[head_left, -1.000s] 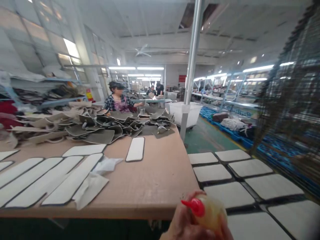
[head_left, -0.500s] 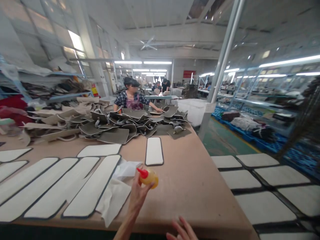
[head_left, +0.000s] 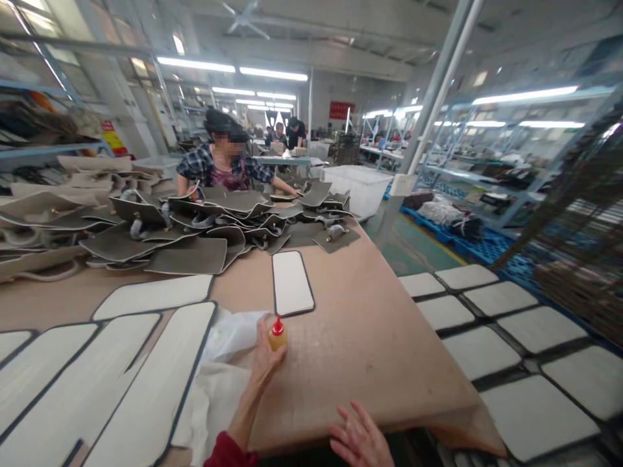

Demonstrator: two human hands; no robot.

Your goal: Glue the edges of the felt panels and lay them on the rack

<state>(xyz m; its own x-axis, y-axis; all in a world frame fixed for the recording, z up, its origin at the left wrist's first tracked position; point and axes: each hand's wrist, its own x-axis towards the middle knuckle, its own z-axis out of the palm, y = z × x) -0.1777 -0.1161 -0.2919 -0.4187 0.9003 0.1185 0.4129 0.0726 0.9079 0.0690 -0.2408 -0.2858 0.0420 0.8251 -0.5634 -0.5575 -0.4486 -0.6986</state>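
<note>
My left hand (head_left: 267,353) is wrapped round a squeeze bottle (head_left: 279,337) with yellow liquid and a red nozzle cap. The bottle is upright, with its nozzle pointing up, at the tabletop. Just beyond it lies a white rounded panel (head_left: 293,284) with a dark edge. Beside my left wrist are crumpled white sheets (head_left: 219,389), and left of them a long white panel (head_left: 156,383) with the same dark border. My right hand (head_left: 360,433) hovers by the table's near edge, fingers apart, holding nothing.
Grey-brown bag pieces with handles (head_left: 195,254) are heaped across the far side of the brown table (head_left: 360,331). Behind the heap a co-worker (head_left: 224,159) reaches over it. More white panels (head_left: 506,350) lie right of the table, near a metal post (head_left: 428,104).
The bottle has gone from tilted to upright and lower in my left hand. My right hand shows more fully, fingers spread. The view has shifted, so the heap appears farther left.
</note>
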